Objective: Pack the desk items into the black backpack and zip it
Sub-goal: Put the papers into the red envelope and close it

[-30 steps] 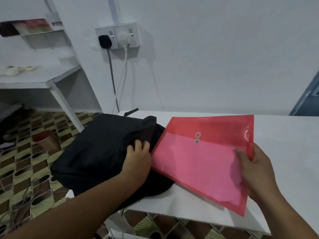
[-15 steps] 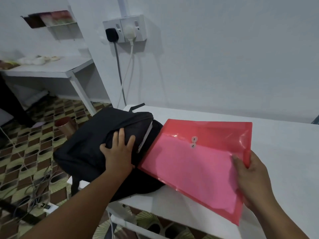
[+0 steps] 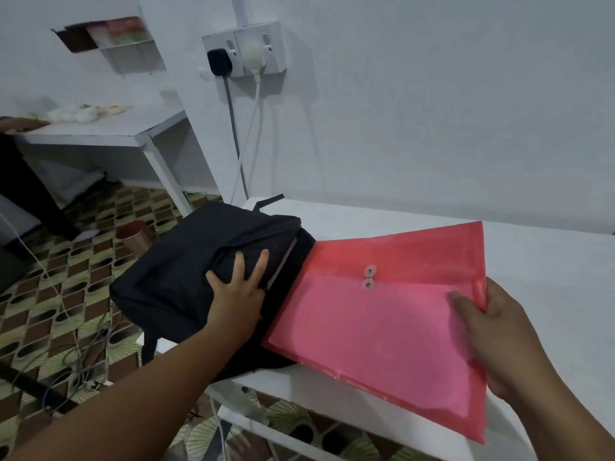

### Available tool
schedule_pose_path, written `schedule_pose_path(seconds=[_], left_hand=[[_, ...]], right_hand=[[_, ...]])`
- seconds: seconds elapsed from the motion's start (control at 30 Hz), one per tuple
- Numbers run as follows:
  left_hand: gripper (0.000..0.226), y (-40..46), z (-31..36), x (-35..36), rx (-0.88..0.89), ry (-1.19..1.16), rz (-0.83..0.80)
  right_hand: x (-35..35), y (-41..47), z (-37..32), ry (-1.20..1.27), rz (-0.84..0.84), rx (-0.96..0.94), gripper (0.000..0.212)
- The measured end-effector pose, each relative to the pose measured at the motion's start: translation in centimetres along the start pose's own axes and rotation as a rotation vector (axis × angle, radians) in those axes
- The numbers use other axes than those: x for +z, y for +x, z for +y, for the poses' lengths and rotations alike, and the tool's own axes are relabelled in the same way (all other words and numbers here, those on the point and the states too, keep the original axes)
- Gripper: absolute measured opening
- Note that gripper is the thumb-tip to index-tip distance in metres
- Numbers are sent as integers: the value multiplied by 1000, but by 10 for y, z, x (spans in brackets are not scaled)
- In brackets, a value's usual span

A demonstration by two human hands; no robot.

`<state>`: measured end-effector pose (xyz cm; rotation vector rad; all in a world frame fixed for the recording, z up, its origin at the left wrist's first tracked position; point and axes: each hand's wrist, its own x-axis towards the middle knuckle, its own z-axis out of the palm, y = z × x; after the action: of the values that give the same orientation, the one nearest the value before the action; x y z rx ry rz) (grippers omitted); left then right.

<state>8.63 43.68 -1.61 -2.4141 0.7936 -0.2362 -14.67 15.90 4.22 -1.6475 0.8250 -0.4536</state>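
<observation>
The black backpack (image 3: 179, 267) lies on its side at the left end of the white desk (image 3: 545, 267), partly overhanging the edge, its opening facing right. My left hand (image 3: 238, 294) grips the upper flap at the opening and holds it up. A grey edge of something shows inside the opening. A red translucent document envelope (image 3: 382, 314) with a string-and-button clasp lies tilted, its left edge at the mouth of the bag. My right hand (image 3: 489, 331) pinches the envelope's right edge, thumb on top.
A wall socket (image 3: 244, 49) with a black plug and a white plug sits above the desk's left end, cables hanging down. A copper cup (image 3: 133, 237) stands on the patterned floor. Cables lie on the floor at left. A second white table (image 3: 109, 131) stands further left.
The envelope has slid left toward the backpack's opening. My left hand shifted its hold on the flap, lifting the opening wider. The view has moved slightly.
</observation>
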Motion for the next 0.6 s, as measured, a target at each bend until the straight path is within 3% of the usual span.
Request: schedule_pose_path(seconds=[0.07,0.2,0.43,0.6], left_hand=[[50,4,0,-4,-13,15,-32],[23,9,-3,-7,-60,29,16],[29,9,7,-4,-61,68,38],[8,8,-15,-6,-97,-6,83]], right_hand=[[-2,-1,-4,-5,-6,-3,16],[-5,-3,-7,7,-8,2,16],[1,-5,-12,46,-36,45,19],[7,5,-36,60,-92,78,23]])
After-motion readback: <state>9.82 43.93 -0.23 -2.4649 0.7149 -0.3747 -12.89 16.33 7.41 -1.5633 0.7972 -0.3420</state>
